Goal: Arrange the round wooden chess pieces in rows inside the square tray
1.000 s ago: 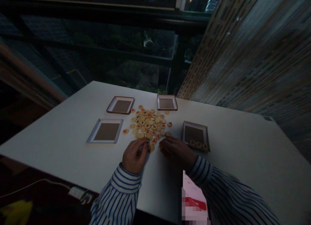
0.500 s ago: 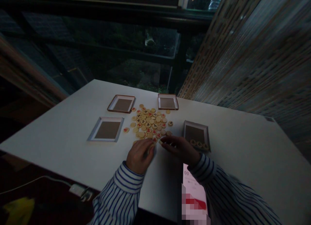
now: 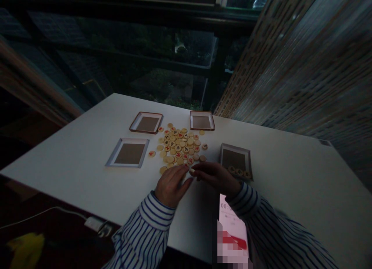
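Note:
A loose pile of round wooden Chinese chess pieces point(image 3: 178, 143), some with red characters, some with black and some blank side up, lies mid-table. At its near edge my right hand point(image 3: 213, 177) pinches one pale Chinese chess piece point(image 3: 192, 171) at its fingertips. My left hand point(image 3: 173, 184) is beside it, thumb and fingers apart with a gap between them, fingertips close to that piece; whether they touch it I cannot tell. Several black-character pieces point(image 3: 239, 172) stand in a row inside the grey box tray point(image 3: 250, 160) just beyond my right wrist.
Three more shallow trays stand on the white table point(image 3: 87, 145): a grey-white one point(image 3: 110, 158) at left, a brown-rimmed one point(image 3: 135, 122) at back left, another point(image 3: 202, 129) at back right. A lit phone point(image 3: 232, 222) lies under my right forearm. A power strip point(image 3: 95, 224) hangs by the front edge.
My left hand has shifted slightly right, and its thumb has opened away from the fingers. The two hands are closer together, with the piece in my right fingertips between them.

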`<state>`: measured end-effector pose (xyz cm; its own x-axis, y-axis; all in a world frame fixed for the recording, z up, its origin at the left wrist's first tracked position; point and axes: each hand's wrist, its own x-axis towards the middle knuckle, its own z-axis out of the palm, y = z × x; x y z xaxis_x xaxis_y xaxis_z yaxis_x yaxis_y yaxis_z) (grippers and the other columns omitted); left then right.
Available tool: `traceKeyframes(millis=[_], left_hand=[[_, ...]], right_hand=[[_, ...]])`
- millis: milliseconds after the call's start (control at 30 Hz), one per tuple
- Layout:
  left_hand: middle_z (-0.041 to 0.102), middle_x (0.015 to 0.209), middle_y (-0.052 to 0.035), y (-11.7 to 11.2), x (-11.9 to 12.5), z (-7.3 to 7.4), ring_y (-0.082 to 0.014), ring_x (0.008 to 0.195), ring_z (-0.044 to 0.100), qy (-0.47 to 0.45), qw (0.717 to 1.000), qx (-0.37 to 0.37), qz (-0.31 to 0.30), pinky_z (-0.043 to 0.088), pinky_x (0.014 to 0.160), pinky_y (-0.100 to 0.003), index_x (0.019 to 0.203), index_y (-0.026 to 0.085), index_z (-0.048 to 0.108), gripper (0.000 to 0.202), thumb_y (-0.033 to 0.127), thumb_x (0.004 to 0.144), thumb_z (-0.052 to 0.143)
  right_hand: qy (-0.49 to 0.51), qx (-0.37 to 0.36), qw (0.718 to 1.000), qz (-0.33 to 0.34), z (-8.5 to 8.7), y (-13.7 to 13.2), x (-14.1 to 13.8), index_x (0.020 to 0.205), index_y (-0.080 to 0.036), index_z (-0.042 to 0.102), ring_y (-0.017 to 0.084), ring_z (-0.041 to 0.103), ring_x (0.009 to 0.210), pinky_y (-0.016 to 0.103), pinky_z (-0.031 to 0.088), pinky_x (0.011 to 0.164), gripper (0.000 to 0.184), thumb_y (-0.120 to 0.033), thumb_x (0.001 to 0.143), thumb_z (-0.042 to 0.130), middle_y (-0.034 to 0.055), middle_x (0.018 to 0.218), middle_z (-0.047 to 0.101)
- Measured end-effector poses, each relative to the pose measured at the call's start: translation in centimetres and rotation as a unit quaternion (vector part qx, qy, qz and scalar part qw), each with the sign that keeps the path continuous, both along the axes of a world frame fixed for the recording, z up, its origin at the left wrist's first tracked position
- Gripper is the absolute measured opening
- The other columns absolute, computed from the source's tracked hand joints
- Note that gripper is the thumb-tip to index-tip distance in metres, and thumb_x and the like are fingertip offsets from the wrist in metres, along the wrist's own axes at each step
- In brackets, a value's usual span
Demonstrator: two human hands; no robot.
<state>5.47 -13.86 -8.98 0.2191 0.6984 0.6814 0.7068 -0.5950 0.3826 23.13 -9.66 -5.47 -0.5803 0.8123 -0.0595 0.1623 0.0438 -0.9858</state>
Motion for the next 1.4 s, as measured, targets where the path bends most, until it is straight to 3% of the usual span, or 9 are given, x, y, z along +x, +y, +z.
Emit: traceKeyframes(millis=[500, 833, 1233, 1400], left_hand=[[0.068, 0.091, -0.0096, -0.20, 0.34, 0.36, -0.0180, 0.084, 0.063, 0.006, 1.000, 0.026, -0.010, 0.052, 0.072, -0.031, 0.100, 0.014, 0.057, 0.026, 0.019, 0.075, 0.061], [0.068, 0.092, -0.0093, -0.30, 0.38, 0.35, -0.0182, 0.084, 0.064, -0.020, 1.000, 0.009, -0.002, 0.054, 0.073, -0.031, 0.104, 0.016, 0.056, 0.027, 0.021, 0.077, 0.058], [0.070, 0.085, -0.0065, -0.39, 0.40, 0.34, -0.0147, 0.075, 0.066, -0.111, 0.993, -0.040, 0.012, 0.056, 0.068, -0.027, 0.097, 0.016, 0.062, 0.020, 0.022, 0.077, 0.059], [0.070, 0.090, -0.0064, -0.39, 0.43, 0.59, -0.0160, 0.082, 0.065, -0.134, 0.989, -0.066, 0.003, 0.056, 0.073, -0.030, 0.096, 0.018, 0.064, 0.019, 0.020, 0.079, 0.056]], right_hand=[[-0.014, 0.005, 1.000, 0.015, -0.09, 0.01, -0.03, 0.088, -0.014, 0.062, 0.009, 0.056, 0.059, 0.024, 0.048, 0.058, 0.026, -0.037, 0.081, 0.054, 0.0015, 0.070, 0.061], [-0.022, 0.082, 0.996, -0.014, 0.07, -0.16, 0.22, 0.090, -0.015, 0.061, 0.010, 0.054, 0.061, 0.025, 0.048, 0.059, 0.022, -0.034, 0.080, 0.055, 0.0007, 0.069, 0.059], [-0.027, 0.107, 0.994, -0.027, -0.13, -0.18, 0.42, 0.100, -0.016, 0.062, 0.011, 0.058, 0.059, 0.026, 0.051, 0.058, 0.027, -0.034, 0.080, 0.056, 0.0020, 0.070, 0.063], [-0.054, 0.168, 0.984, -0.016, 0.00, -0.28, 0.47, 0.103, -0.017, 0.062, 0.010, 0.055, 0.062, 0.026, 0.049, 0.059, 0.030, -0.035, 0.081, 0.054, 0.0025, 0.076, 0.065]])
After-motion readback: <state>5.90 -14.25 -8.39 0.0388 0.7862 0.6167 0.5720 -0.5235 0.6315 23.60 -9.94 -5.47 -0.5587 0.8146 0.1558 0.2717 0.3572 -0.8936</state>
